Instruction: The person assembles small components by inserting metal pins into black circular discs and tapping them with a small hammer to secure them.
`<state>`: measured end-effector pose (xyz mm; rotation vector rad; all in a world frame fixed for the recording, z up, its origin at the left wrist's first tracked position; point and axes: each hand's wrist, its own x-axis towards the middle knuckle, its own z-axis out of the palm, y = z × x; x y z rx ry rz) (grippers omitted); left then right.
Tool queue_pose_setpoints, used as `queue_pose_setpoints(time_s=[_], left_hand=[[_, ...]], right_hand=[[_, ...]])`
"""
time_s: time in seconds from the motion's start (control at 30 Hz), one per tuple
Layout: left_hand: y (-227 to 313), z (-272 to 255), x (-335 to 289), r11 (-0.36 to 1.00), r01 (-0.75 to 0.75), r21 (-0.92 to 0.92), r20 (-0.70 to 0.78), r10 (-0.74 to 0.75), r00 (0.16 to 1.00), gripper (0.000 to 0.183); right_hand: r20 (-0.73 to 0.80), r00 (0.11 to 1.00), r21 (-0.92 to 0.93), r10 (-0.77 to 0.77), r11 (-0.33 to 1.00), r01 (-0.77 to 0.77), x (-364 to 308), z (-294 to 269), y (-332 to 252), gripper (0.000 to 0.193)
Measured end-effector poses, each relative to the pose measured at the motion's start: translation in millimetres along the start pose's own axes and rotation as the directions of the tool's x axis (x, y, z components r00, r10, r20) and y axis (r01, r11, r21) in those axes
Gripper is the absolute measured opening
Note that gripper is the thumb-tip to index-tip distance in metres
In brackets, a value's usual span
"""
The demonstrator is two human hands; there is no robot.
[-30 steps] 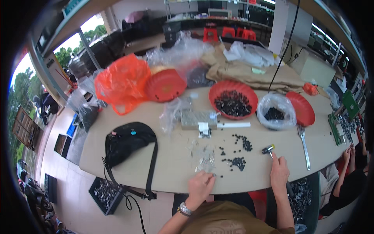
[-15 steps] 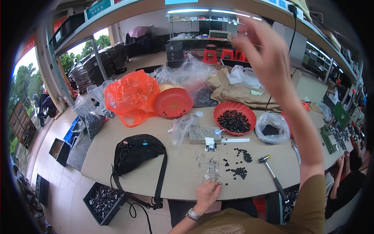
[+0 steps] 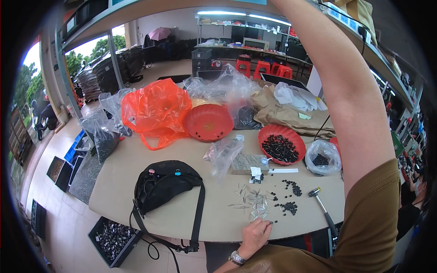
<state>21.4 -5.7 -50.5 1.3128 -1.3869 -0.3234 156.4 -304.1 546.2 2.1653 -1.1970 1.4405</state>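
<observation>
My left hand (image 3: 256, 233), with a watch (image 3: 236, 258) on its wrist, rests at the table's near edge. Its fingers are pinched together, and whatever they may hold is too small to make out. Just beyond it lie scattered thin metal pins (image 3: 258, 202). Small round black caps (image 3: 288, 208) are heaped in loose groups to the right of the pins. My right arm (image 3: 339, 68) reaches up past the top edge, so that hand is out of sight. A hammer (image 3: 322, 207) with a dark handle lies beneath the raised arm.
A red bowl of black parts (image 3: 281, 144), a clear bag (image 3: 324, 159) and a grey block (image 3: 248, 164) stand behind the caps. At left are a black waist bag (image 3: 166, 184), an orange plastic bag (image 3: 157, 109) and another red bowl (image 3: 209, 122). A shelf (image 3: 173, 10) spans overhead.
My right hand has risen out of view at the top, its forearm now stretched higher. The whole view has shifted slightly; the left hand stays pinched beside the pins.
</observation>
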Motion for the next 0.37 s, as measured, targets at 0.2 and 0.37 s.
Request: queue_pose_setpoints(time_s=[0.2,0.37], left_hand=[[0.2,1.9,4.5,0.998,-0.03,-0.061,-0.027,0.029,0.999,0.006],[-1.0,0.2,4.6,0.999,-0.023,-0.03,-0.029,0.022,0.999,0.005]], right_hand=[[-0.059,0.998,-0.04,0.032,0.999,-0.035,42.3,19.7,4.3,0.087],[-0.051,0.998,-0.075,0.034,0.996,-0.038,29.2,13.4,-13.8,0.08]])
